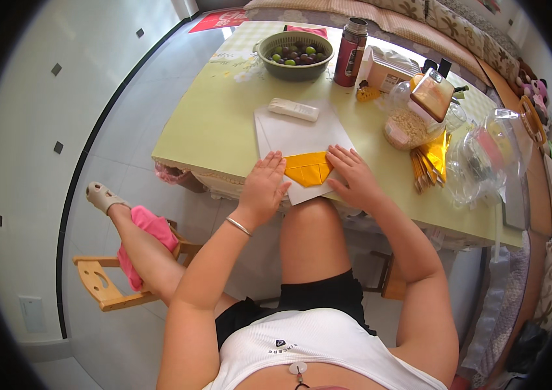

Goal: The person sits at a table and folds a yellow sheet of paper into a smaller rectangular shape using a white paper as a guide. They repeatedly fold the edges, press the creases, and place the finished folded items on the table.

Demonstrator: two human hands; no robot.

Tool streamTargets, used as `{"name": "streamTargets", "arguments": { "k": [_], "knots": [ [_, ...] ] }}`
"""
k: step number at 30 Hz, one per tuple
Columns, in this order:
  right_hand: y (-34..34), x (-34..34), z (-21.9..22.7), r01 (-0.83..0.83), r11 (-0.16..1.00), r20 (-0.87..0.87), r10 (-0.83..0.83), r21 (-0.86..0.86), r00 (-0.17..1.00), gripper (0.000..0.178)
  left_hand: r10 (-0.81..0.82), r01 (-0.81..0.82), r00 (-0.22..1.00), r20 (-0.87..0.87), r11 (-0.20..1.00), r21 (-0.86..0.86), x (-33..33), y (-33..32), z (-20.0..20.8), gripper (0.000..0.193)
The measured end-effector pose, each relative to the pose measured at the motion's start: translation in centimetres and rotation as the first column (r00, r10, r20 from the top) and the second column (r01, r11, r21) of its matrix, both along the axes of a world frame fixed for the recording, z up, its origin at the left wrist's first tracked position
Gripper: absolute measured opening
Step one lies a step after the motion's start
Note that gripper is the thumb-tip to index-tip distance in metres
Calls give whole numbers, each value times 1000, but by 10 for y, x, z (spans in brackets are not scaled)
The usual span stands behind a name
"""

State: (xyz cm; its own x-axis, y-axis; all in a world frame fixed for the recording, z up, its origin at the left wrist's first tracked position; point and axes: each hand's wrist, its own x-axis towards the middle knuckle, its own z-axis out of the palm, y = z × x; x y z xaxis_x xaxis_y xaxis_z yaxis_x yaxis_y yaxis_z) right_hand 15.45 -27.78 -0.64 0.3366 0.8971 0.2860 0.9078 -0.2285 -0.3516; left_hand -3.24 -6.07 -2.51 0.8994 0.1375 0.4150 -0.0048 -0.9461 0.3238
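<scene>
1. The folded gold paper (308, 170) lay on white sheets (308, 133) at the near edge of the desk (204, 123).
2. The left hand (265, 182) and right hand (353, 177) flanked it, flat, fingers extended, grasping nothing.
3. Uneven pressure could have skewed its creases; the overhanging sheets might have slid if nudged.
4. The yellow-green desk also bore a bowl (295, 73) of grapes; beyond were pale floor tiles (113, 175).

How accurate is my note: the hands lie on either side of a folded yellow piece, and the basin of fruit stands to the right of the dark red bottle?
One error: the basin of fruit stands to the left of the dark red bottle, as the head view shows. The left hand and right hand do flank the folded yellow piece.
</scene>
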Motion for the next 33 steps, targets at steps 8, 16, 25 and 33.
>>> {"name": "streamTargets", "arguments": {
  "k": [8, 16, 25, 33],
  "knots": [
    [-17, -24, 23, -65, 976, 92, 46, 209, 995, 35, -20, 9, 982, 188, 998, 62, -15, -14, 16, 34],
    [-17, -31, 19, -10, 952, 1, 10, 307, 1000, 17, 20, 13, 957, 289, 993, -113, -16, -22, 23, 22],
    [-8, -55, 10, 451, 751, -764, 108, 481, 636, 10, 288, 22, 944, 160, 428, -904, -27, -31, 28, 10],
    [3, -82, 23, 559, 642, -823, 214, 525, 527, 9, 358, 150, 922, 149, 26, -988, -39, -35, 35, 8]
  ]
}}
